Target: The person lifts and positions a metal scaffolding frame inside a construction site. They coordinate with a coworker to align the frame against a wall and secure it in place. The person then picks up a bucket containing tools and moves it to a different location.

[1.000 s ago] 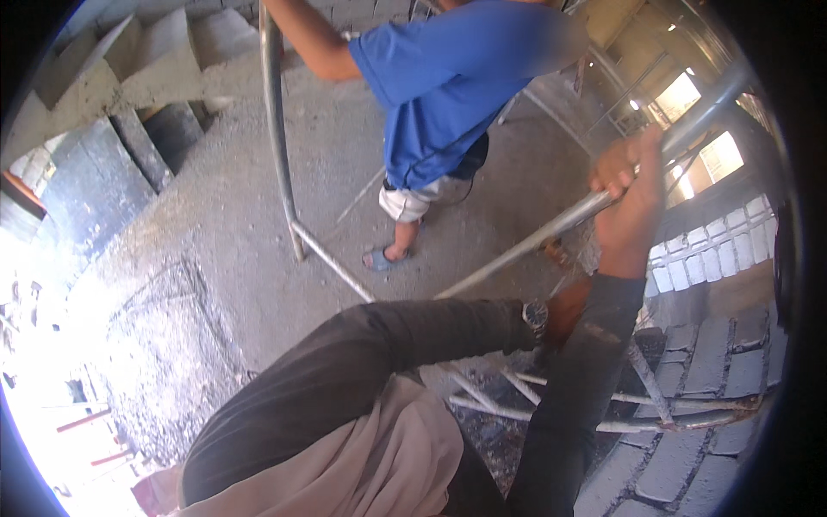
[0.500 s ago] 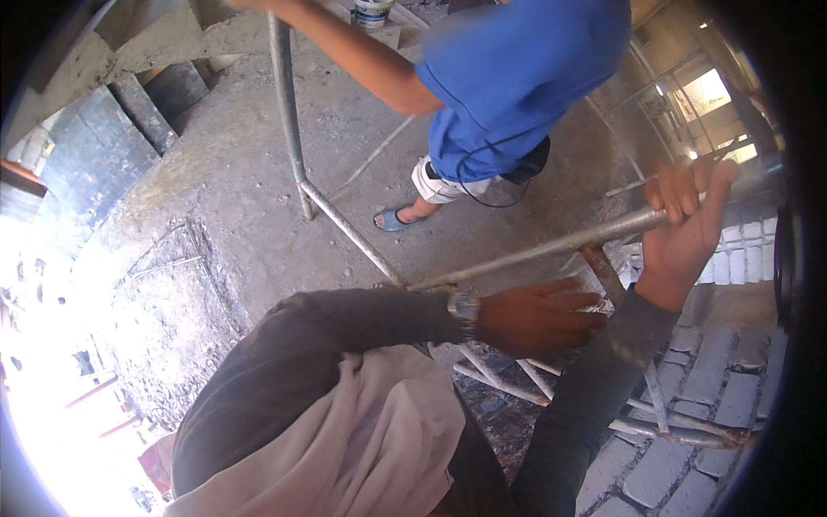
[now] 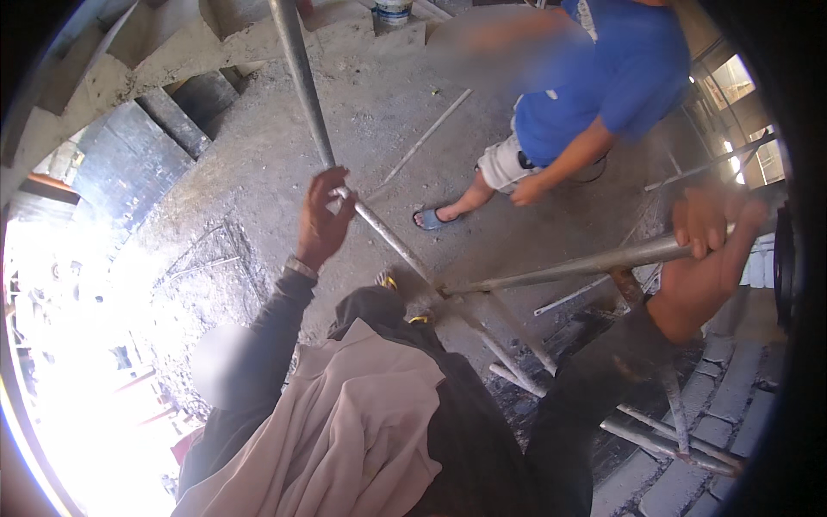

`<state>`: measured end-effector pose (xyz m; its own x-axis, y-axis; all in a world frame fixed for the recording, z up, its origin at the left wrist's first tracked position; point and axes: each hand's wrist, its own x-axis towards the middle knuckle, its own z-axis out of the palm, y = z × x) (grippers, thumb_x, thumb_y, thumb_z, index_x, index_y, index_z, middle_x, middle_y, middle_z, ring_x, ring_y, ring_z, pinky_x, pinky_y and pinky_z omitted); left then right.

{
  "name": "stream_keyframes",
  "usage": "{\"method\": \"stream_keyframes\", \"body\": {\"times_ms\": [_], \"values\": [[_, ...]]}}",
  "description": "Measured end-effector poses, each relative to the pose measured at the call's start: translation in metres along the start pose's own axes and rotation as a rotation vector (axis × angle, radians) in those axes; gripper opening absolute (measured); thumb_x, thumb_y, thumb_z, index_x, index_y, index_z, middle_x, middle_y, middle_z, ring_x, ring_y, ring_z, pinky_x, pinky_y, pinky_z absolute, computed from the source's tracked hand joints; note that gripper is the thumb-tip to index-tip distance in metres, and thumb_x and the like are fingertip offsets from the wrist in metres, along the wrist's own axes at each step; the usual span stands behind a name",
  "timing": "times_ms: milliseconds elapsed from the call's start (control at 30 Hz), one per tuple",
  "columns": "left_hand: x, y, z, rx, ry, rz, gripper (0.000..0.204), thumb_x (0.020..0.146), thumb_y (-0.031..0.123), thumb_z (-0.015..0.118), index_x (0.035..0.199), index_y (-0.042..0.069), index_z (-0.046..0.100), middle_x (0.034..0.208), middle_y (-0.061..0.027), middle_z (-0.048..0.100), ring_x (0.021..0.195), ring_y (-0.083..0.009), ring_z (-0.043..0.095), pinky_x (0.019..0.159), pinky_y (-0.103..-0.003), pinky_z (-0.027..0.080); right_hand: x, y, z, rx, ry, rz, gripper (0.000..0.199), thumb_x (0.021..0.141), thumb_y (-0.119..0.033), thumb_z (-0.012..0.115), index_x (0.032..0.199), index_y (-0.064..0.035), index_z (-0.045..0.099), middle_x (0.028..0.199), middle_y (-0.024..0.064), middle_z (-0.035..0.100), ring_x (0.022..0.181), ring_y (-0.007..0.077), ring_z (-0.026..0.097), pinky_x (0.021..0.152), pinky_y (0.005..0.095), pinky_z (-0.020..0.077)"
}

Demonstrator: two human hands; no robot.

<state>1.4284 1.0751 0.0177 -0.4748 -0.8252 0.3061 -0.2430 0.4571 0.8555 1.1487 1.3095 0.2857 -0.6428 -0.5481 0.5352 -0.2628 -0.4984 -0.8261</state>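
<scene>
My right hand (image 3: 711,254) is wrapped around the thick metal pipe (image 3: 568,270) of a welded scaffold frame on the right, close to its far end. My left hand (image 3: 325,220) is up at the left, fingers curved and apart, at the joint where an upright metal pipe (image 3: 303,86) meets a slanting one (image 3: 392,237). Whether its fingertips touch the pipe I cannot tell. The pipes are grey and worn, with rusty patches at the joints of the scaffold frame. My right forearm hides part of the lower bars.
A person in a blue shirt (image 3: 594,95) and light shorts stands just beyond the pipes. Concrete stairs (image 3: 112,69) rise at the far left, with dark panels (image 3: 129,159) beside them. A bucket (image 3: 393,10) is at the back. Grey blocks (image 3: 689,465) lie at the lower right.
My left hand has swung from beside my right forearm out to the left, up to the pipe joint. The person has moved right, and their arm is off the upright pipe. My right hand keeps its grip.
</scene>
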Motion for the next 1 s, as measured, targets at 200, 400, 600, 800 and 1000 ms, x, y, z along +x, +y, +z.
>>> {"method": "stream_keyframes", "body": {"times_ms": [200, 400, 600, 800, 1000], "values": [[0.096, -0.014, -0.056, -0.119, 0.117, 0.066, 0.042, 0.088, 0.012, 0.065, 0.126, 0.004, 0.05, 0.126, -0.0118, 0.052, 0.113, -0.0265, 0.055, 0.089, -0.036, 0.05, -0.001, -0.003, -0.013, 0.006, -0.011, 0.019, 0.029, 0.102, -0.031, 0.039, 0.08, -0.013, 0.042, 0.062, -0.0047, 0.033, 0.049, 0.0035, 0.027, 0.049, 0.0199, 0.0273], [0.217, -0.06, -0.101, -0.199, 0.193, 0.239, 0.061, 0.089, 0.02, 0.066, 0.139, 0.005, 0.035, 0.142, -0.0158, 0.038, 0.13, -0.0298, 0.038, 0.105, -0.042, 0.034, 0.0, 0.018, 0.025, -0.316, 0.383, -0.106, 0.032, 0.101, -0.035, 0.043, 0.079, -0.0119, 0.042, 0.061, -0.0054, 0.032, 0.049, 0.0043, 0.026, 0.048, 0.0204, 0.0257], [0.309, -0.061, -0.111, -0.462, -0.16, 0.221, 0.062, 0.095, 0.048, 0.047, 0.134, 0.0, 0.041, 0.13, -0.0165, 0.05, 0.122, -0.0291, 0.047, 0.104, -0.042, 0.035, -0.008, 0.022, 0.04, -0.346, 0.622, -0.106, 0.056, 0.093, -0.063, 0.039, 0.086, -0.0074, 0.047, 0.061, -0.0035, 0.033, 0.051, 0.0082, 0.027, 0.05, 0.0242, 0.0254], [0.338, -0.103, -0.081, -0.673, -0.524, 0.218, 0.083, 0.085, 0.076, 0.033, 0.105, -0.001, 0.054, 0.088, -0.0122, 0.06, 0.081, -0.023, 0.058, 0.076, -0.039, 0.047, -0.026, 0.032, 0.032, -0.482, 0.739, -0.025, 0.065, 0.088, -0.071, 0.038, 0.087, -0.0069, 0.048, 0.059, -0.0021, 0.034, 0.05, 0.0092, 0.027, 0.049, 0.024, 0.0256], [0.33, -0.089, -0.068, -0.641, -0.247, 0.021, 0.088, 0.072, 0.089, 0.032, 0.082, 0.004, 0.054, 0.068, -0.0081, 0.054, 0.056, -0.0194, 0.052, 0.055, -0.035, 0.047, -0.047, 0.024, -0.012, -0.64, 0.862, 0.0, 0.049, 0.094, -0.049, 0.036, 0.088, -0.0038, 0.055, 0.077, 0.011, 0.055, 0.059, 0.0147, 0.049, 0.057, 0.0252, 0.041]]}}
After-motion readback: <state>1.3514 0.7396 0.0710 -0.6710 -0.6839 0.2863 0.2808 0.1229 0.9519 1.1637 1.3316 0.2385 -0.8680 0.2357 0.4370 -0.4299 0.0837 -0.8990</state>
